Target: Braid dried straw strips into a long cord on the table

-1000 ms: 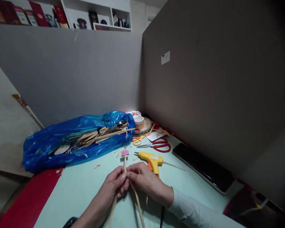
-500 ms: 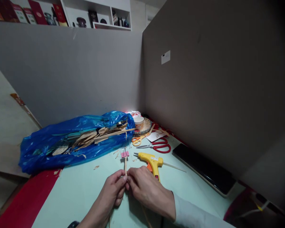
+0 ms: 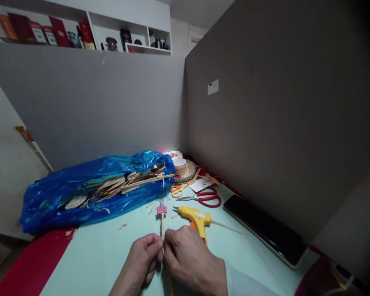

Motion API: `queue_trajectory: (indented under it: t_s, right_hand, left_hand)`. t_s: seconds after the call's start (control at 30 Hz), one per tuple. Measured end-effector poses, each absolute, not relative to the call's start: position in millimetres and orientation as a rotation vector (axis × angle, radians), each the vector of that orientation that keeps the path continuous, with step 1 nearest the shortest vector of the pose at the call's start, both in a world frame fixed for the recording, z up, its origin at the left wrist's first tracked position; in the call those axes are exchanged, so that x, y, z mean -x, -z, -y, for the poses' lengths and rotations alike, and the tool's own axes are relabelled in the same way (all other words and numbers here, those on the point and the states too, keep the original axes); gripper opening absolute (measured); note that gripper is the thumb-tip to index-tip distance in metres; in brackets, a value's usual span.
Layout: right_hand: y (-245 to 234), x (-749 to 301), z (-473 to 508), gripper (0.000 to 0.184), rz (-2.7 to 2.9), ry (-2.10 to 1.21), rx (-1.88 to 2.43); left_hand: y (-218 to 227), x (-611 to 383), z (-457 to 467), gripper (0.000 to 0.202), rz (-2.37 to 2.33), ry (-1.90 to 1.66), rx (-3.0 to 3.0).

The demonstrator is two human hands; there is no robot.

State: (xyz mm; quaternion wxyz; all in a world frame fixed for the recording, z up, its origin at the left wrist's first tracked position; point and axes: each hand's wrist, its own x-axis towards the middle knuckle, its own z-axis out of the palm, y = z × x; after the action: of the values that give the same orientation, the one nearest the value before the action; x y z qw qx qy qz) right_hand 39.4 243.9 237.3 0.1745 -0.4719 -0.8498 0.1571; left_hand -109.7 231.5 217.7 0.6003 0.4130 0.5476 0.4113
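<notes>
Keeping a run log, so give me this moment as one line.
left hand: pinching pale strand; right hand: closed on same strand; pink clip: gripping strand's far end; glue gun: lying beyond right hand

On the table [image 3: 95, 255], a hand can pass between the left hand [image 3: 146, 257] and the blue bag [image 3: 89, 172], which blocks much of the far edge. The yellow glue gun [image 3: 200, 216] obstructs the way beside the right hand [image 3: 193, 257]; the black slab [image 3: 262, 228] occupies the right edge.
</notes>
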Motion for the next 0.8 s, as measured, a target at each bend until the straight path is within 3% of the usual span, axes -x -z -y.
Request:
queue_trajectory:
  t_s: [0.33,0.8]
  right_hand:
    - [-241.6,-38.6,-249.3,0.022,2.266,-0.826,1.253]
    - [-254.8,-42.1,-255.6,0.023,2.237,-1.042,1.163]
  left_hand:
    - [-204.5,120.4,-236.0,0.040,-1.164,-0.932,-0.951]
    - [-214.8,119.6,-232.7,0.035,-1.190,-0.916,-0.921]
